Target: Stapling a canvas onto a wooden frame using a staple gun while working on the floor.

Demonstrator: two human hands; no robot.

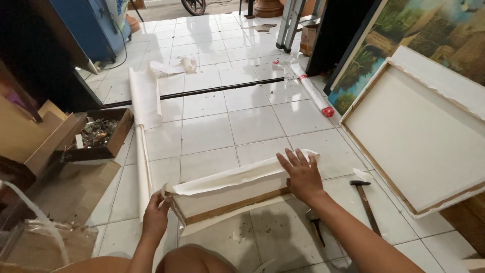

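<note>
We are looking down at a floor of pale glossy tiles (207, 131), lit by daylight from the far end of the room. Well beyond our hands a thin black rod (202, 91) lies across the tiles, and a long roll of white canvas (144, 116) runs away from our left hand toward it. Out to the left of our left hand sits a shallow brown box of small scraps (98, 134) on sheets of cardboard. To the right of our right hand a large stretched canvas (419, 144) leans face down, its wooden frame showing, with a painted landscape (429, 30) propped behind it. A narrow wrapped roll with red ends (313, 93) lies beyond our right hand. A hammer (365, 199) lies on the tiles just right of our right forearm.

Between our hands stands a small wooden stretcher frame wrapped in white canvas (230, 194), set on its long edge on the floor right in front of us. Its upper edge carries a loose, wrinkled fold of cloth, and a strip of bare wood shows along the bottom.

Our left hand (155, 215) is closed around the canvas at the frame's left corner, pinching the cloth. Our right hand (302, 174) lies flat and spread, fingers apart, pressing on the canvas at the frame's right end without gripping it.
</note>
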